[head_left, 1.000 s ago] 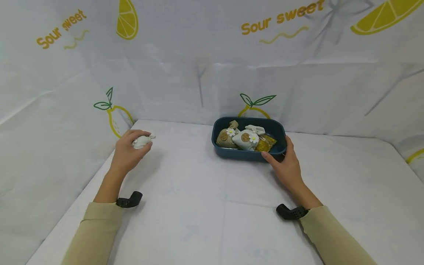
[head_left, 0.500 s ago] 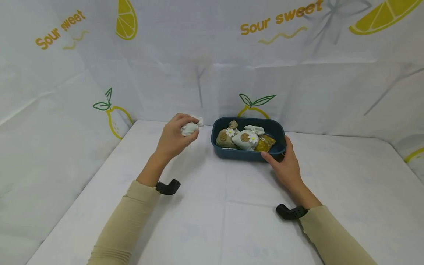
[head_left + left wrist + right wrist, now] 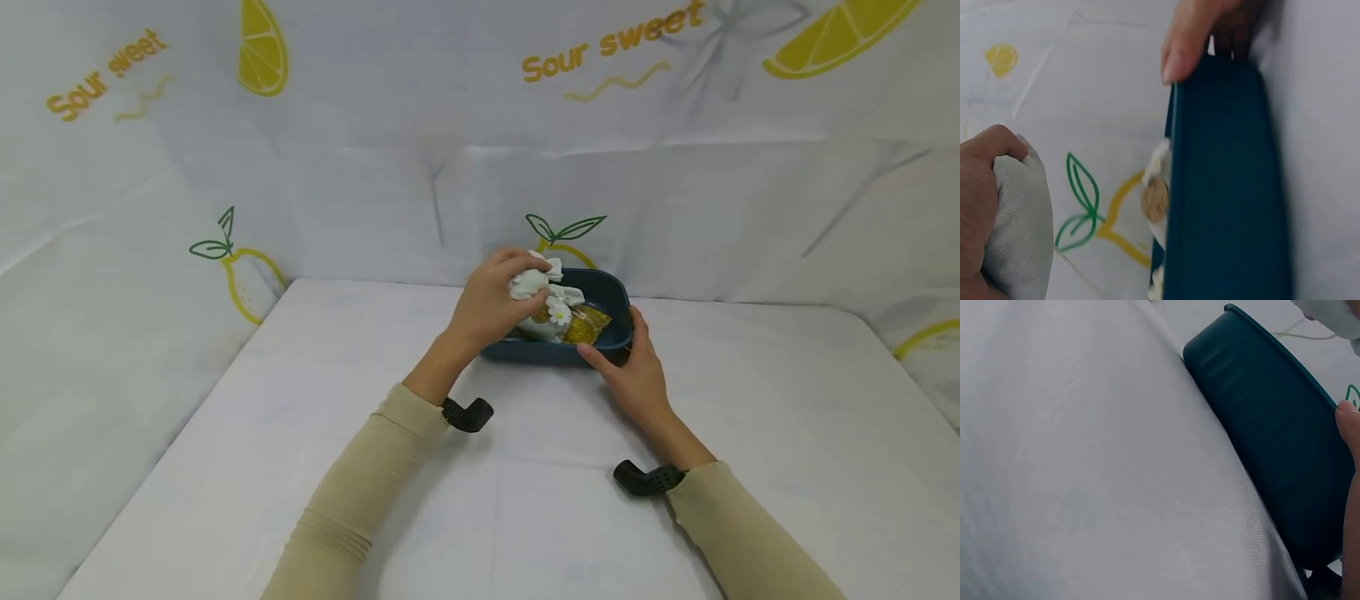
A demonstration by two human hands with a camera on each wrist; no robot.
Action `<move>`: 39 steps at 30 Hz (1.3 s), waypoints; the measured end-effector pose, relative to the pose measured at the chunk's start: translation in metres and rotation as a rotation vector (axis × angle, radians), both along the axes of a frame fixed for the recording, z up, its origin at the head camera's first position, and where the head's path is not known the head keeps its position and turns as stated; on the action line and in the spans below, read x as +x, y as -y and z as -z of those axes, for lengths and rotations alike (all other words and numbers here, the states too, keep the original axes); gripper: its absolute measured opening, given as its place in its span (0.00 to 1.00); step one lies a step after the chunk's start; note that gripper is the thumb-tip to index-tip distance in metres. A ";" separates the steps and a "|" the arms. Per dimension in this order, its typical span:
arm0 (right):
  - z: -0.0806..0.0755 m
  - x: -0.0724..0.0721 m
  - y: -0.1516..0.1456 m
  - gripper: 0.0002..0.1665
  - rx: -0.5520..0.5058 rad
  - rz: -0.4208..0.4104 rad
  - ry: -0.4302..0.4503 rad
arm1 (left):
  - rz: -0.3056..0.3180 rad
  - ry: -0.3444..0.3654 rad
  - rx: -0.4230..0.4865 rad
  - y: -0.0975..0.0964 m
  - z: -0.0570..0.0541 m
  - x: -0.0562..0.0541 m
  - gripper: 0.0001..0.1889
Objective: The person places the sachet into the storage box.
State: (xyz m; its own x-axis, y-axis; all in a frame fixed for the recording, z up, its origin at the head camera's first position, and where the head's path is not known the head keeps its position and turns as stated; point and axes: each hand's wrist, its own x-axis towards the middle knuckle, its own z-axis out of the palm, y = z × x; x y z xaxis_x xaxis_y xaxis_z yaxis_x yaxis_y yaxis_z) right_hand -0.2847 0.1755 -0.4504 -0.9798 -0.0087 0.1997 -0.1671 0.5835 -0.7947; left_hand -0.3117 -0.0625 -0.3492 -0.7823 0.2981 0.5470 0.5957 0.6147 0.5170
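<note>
My left hand (image 3: 491,302) grips a small white cloth pouch (image 3: 529,284) above the left part of a dark blue-green bin (image 3: 551,354). In the left wrist view the pouch (image 3: 1022,219) shows its woven fabric between fingers and thumb. My right hand (image 3: 637,375) holds the bin's right front corner, thumb on the front rim and fingers round the right side. Inside the bin lie another white pouch (image 3: 542,328) with a daisy and a yellow packet (image 3: 587,324). The left hand hides the bin's left part.
The bin stands on a white-covered table (image 3: 315,358) near its back edge. Behind rises a white cloth backdrop (image 3: 360,200) printed with lemons and lettering.
My left hand has carried the white pouch from the table's left side rightward to over the bin, now covering the brown pouch seen earlier. My right hand has kept its hold on the bin.
</note>
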 end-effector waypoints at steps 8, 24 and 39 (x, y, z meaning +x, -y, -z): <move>0.002 -0.001 0.004 0.62 -0.024 -0.014 -0.019 | 0.059 0.030 0.075 -0.045 -0.007 -0.011 0.16; 0.006 -0.001 0.009 0.61 -0.007 -0.028 -0.027 | -0.150 0.138 -0.220 -0.098 0.035 -0.039 0.18; 0.002 0.000 -0.002 0.60 0.008 0.007 -0.061 | -0.002 0.404 -0.607 -0.118 0.022 -0.036 0.30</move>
State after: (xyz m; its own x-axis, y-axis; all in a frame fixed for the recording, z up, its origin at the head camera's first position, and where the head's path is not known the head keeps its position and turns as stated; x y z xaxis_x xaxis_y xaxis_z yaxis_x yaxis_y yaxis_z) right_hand -0.2845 0.1779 -0.4524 -0.9659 -0.0033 0.2589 -0.2108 0.5909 -0.7787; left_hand -0.3477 0.0558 -0.3716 -0.8889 0.4559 -0.0454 0.4295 0.8636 0.2641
